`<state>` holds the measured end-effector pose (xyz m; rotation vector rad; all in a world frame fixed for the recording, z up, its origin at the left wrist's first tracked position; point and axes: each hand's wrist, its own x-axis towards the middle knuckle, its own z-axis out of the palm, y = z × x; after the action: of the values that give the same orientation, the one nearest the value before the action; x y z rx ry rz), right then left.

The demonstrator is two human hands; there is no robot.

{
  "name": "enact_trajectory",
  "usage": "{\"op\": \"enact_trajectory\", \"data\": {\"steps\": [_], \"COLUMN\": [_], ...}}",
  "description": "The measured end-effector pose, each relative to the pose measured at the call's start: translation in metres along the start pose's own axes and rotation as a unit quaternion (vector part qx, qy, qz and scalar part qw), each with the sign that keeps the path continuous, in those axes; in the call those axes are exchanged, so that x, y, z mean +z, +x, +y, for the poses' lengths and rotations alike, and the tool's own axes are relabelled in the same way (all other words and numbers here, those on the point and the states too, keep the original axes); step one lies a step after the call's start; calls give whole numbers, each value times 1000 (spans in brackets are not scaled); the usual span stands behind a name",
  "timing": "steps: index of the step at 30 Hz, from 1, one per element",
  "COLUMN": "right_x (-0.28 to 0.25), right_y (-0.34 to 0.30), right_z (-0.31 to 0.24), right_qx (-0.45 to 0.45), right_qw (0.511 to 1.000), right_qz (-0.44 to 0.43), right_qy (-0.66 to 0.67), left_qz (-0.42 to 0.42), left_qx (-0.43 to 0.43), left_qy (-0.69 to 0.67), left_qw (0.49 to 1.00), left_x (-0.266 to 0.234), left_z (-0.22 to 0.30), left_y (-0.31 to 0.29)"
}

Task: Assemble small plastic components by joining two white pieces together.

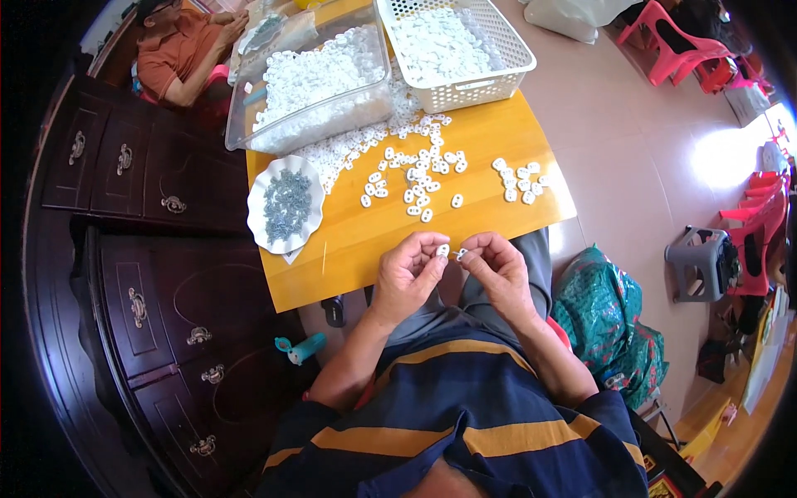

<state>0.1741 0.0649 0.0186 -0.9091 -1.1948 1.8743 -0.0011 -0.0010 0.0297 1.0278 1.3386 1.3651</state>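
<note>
Just past the table's near edge, my left hand (408, 272) pinches a small white oval plastic piece (443, 250) with two holes between thumb and fingertips. Close beside it, my right hand (501, 275) is closed in a pinch on a small white-and-dark piece (461, 255), too small to make out fully. The two pieces are held almost tip to tip. On the yellow wooden table (365, 236), loose white pieces (421, 178) of the same oval kind lie scattered beyond my hands. A smaller group of white pieces (520, 181) lies to the right.
A fluted white dish (257, 203) holds small grey parts at the left. Behind stand a clear bin (311, 129) and a white basket (465, 95), both heaped with white pieces. Dark drawers (158, 307) flank the left; a green bag (602, 307) sits right. Another person (178, 54) works far left.
</note>
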Motion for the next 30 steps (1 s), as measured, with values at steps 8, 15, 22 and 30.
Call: {"op": "enact_trajectory", "data": {"steps": [8,15,22,30], "right_x": [-1,-2,-5,-12], "right_y": [-1,1,3,5], "right_z": [-2,1,-4,2], "right_qx": [9,2,20,116], "right_qw": [1000,1000,999,988], "right_qz": [-13,-13,-26,-68], "right_qy": [-16,-27,-20,79], "left_qz": [-32,-39,-48,-80], "left_qx": [-11,4,51,75], "left_qy": [18,53,118,198], "left_qw": [999,998,991,974], "left_x": [-1,0,-1,0], "left_z": [3,3,12,25], "left_y": [-1,1,6,12]}}
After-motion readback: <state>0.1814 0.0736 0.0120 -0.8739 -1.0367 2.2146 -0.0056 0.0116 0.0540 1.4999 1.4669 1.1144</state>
